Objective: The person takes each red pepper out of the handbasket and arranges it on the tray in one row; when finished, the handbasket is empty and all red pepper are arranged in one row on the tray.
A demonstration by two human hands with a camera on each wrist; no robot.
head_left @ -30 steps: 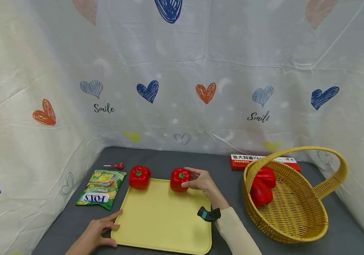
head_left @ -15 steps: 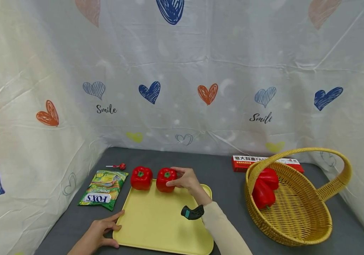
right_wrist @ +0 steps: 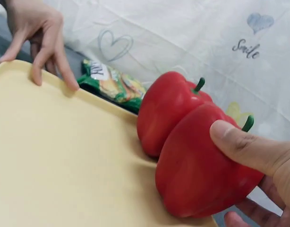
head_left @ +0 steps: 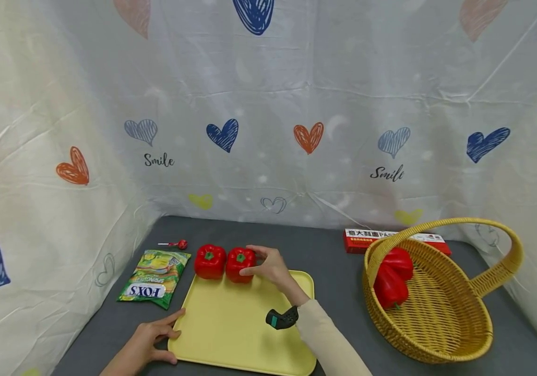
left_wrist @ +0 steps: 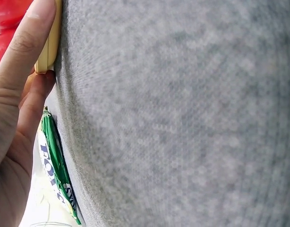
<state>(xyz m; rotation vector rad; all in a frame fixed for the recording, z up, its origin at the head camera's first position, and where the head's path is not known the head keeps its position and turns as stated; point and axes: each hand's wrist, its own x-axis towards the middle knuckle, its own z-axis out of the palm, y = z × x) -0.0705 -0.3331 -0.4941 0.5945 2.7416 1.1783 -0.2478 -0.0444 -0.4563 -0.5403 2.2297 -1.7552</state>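
Red pepper (head_left: 237,270) is at tray edge (head_left: 301,271) — grey tabletop (head_left: 317,256) below, heart-printed backdrop (head_left: 261,94).

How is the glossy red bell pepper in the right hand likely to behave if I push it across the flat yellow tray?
The pepper should feel stiff: no dent shows where the right hand grips it. Its shiny skin may be slippery. Its blocky, lobed shape suggests it would wobble rather than roll smoothly over the tray.

Soft light, faint shadows on tray (right_wrist: 64,142), glints on peppers (head_left: 210,262), cloth (left_wrist: 183,118) beside tray blurred in left wrist view
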